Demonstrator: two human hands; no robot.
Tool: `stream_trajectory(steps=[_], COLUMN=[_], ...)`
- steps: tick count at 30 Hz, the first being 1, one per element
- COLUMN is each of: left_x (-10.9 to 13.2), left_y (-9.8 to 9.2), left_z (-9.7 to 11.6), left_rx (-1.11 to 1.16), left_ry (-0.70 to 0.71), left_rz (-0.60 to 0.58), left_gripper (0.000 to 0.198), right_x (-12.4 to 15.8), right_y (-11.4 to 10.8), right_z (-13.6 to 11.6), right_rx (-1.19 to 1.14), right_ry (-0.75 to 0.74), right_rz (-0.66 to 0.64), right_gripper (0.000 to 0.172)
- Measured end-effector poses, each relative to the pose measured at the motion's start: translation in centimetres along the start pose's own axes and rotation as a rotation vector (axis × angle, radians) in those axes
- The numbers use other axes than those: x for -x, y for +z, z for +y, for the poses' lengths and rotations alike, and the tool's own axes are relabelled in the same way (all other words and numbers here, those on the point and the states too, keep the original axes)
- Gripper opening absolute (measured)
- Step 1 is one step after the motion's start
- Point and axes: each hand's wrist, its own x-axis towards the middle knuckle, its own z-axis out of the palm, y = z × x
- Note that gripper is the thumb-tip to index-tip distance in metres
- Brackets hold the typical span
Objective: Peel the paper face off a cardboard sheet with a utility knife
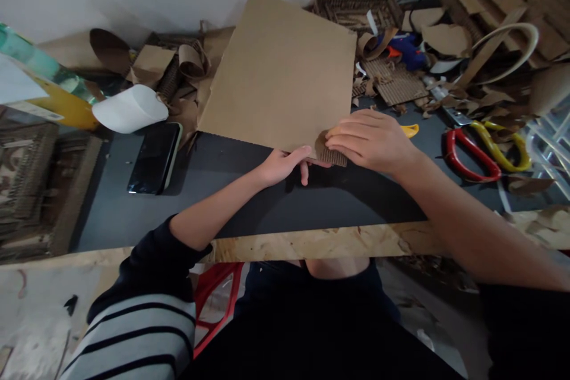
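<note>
A large brown cardboard sheet (285, 71) is tilted up from the table, its near edge towards me. My left hand (285, 166) grips that near edge, thumb on top and fingers underneath. At the near right corner, the ridged inner layer (335, 157) of the cardboard shows. My right hand (367, 139) is closed over this corner, fingertips pinched at the sheet's surface layer beside the bare ridges. A yellow end (409, 130) shows behind the right hand; whether it lies on the table or is in the hand, I cannot tell.
On the dark tabletop (249, 208) lie a phone (154, 159) and a white roll (130, 109) to the left. Red-handled scissors (472, 157), yellow handles (503, 145), a blue tool (408, 50) and cardboard scraps (394, 80) crowd the right. Woven cardboard trays (358, 9) stand at the back.
</note>
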Motion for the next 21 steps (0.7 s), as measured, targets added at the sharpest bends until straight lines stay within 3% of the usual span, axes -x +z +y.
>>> stream_trajectory(steps=[5, 10, 21], left_x=[0.1, 0.0, 0.1], left_y=[0.2, 0.1, -0.5], left_z=[-0.1, -0.2, 0.9], left_rx=[-0.03, -0.055, -0.15], left_ry=[-0.024, -0.043, -0.057], left_rz=[0.043, 0.073, 0.019], left_gripper=[0.056, 0.053, 0.047], right_x=[0.6, -0.1, -0.3], right_y=[0.5, 0.5, 1.0], right_z=[1.1, 0.4, -0.2], right_rx=[-0.059, -0.032, 0.084], right_ry=[0.071, 0.085, 0.116], right_rz=[0.016, -0.026, -0.114], right_gripper=[0.039, 0.044, 0.046])
